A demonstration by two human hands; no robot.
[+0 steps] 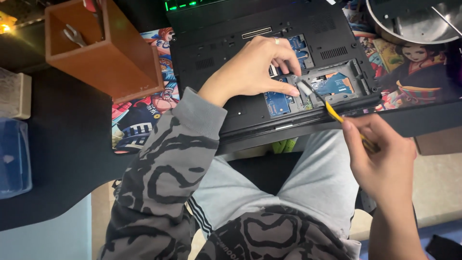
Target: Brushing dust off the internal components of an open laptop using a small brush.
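Here, one black laptop [269, 62] lies upside down on the bench [62, 139], its bottom cover off so that one open bay shows blue circuit boards [332, 83] inside. Two hands are at work on it, both belonging to the seated person. The left hand [255, 70], coming out of a grey sleeve with black swirls [163, 159], rests across the laptop's underside; its thumb and forefinger pinch one small pale part [303, 87] at the edge of the open bay. One ring shows on a finger of that hand. The right hand [385, 163] is closed round one thin tool with a yellow handle and dark metal tip [334, 111], gripped low on the handle; the tip slants up and left into the bay and meets the pale part just beside the left thumb.

Beneath the laptop lies one colourful cartoon-printed mat [144, 110], showing at both sides of the machine. To the left, one brown wooden box [106, 53] stands open on the bench, with one pair of metal pliers [74, 36] lying in it. One shiny steel bowl [414, 21] sits at the top right corner. At the far left edge I count one blue plastic container [14, 159] and, above it, one pale block-shaped thing [14, 94] that I cannot make out. A strip of green lights [185, 5] glows behind the laptop.
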